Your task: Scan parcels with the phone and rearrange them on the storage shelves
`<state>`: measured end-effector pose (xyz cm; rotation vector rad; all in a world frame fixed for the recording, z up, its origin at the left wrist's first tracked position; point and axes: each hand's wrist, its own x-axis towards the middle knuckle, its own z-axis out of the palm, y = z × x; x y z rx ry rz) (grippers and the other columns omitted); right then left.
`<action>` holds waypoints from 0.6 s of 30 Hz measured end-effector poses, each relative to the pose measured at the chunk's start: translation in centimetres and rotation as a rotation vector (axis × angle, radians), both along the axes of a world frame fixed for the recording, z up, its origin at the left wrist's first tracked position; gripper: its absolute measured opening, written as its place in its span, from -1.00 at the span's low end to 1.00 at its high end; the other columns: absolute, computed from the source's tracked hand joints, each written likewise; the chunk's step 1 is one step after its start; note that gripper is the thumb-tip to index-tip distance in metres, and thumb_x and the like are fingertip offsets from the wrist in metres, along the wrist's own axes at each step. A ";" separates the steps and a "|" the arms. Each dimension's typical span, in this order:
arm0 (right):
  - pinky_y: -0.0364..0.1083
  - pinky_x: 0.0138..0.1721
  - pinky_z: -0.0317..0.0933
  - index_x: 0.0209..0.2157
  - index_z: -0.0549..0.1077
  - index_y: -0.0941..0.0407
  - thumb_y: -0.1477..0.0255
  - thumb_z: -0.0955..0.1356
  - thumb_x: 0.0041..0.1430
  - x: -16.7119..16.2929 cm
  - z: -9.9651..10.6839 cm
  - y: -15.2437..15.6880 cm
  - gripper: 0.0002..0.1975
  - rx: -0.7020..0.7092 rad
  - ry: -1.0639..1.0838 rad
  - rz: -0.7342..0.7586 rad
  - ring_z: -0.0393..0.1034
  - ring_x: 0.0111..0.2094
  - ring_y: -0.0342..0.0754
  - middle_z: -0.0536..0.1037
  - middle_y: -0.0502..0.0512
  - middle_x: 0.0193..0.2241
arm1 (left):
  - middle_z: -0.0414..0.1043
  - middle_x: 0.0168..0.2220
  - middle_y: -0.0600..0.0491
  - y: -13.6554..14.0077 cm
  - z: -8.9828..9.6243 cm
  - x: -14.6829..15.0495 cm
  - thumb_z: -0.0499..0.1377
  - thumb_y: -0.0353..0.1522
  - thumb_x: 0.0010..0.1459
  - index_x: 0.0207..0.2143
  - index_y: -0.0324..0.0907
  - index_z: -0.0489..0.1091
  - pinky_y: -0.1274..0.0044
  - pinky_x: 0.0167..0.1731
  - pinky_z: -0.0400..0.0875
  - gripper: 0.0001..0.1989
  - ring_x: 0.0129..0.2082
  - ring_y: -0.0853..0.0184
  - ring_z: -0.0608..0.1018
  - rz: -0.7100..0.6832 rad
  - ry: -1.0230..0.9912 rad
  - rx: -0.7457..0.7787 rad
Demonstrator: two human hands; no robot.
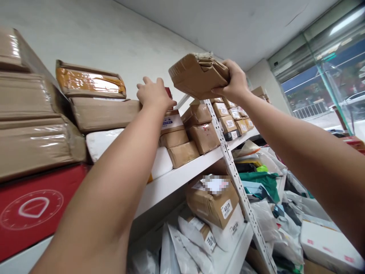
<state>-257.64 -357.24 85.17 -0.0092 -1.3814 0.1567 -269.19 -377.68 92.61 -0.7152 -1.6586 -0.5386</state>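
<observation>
My right hand (236, 82) is raised above the top shelf and grips a dented brown cardboard box (196, 76) by its near right end. The box is tilted, with folded, crumpled flaps on its side. Over the parcels to the left, my left hand (152, 93) reaches out with its fingers spread. Just behind that hand shows a bit of a small red item (169, 92); whether they touch is hidden. Under the left wrist stands a stack of small boxes, the upper one a white-and-brown box (172, 121). Beside it are two stacked brown boxes (203, 137).
Large brown cartons (31, 148) and a red box (42, 205) fill the left side. A white perforated shelf post (225, 148) stands mid-right. The lower shelf (236, 247) holds a labelled carton (212, 199) and mailing bags. More bagged parcels (265, 213) lie at right.
</observation>
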 end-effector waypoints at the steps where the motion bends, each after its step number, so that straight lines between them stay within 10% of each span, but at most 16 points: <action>1: 0.00 0.10 0.25 0.01 0.36 0.04 0.57 0.53 -0.03 -0.2 0.1 0.0 -0.43 0.011 -0.014 0.002 0.29 -0.01 -0.01 0.47 0.03 0.00 | 0.19 0.26 -0.17 0.0 -0.1 -0.1 0.33 0.18 -0.54 0.18 -0.04 0.36 -0.03 0.09 0.14 0.13 0.21 -0.28 0.14 0.023 0.002 0.006; 9: 0.04 0.11 0.19 0.07 0.40 0.15 0.61 0.56 -0.12 0.5 3.1 -1.5 -0.34 0.084 -0.163 -0.081 0.24 0.00 0.02 0.44 0.06 0.03 | 0.15 0.24 -0.28 -0.3 -1.0 0.6 0.34 -0.05 -0.02 0.21 -0.13 0.31 0.10 0.01 0.32 -0.24 0.19 -0.26 0.26 0.326 0.067 -0.071; 18: 0.00 0.13 0.19 0.19 0.31 0.20 0.57 0.60 -0.14 1.4 2.7 -0.6 -0.17 0.212 -0.213 0.007 0.23 0.07 0.00 0.41 0.12 0.09 | 0.10 0.23 -0.19 -1.4 -0.6 0.0 0.32 -0.09 0.07 0.17 -0.04 0.34 0.10 0.02 0.34 -0.37 0.12 -0.21 0.32 0.281 0.118 -0.151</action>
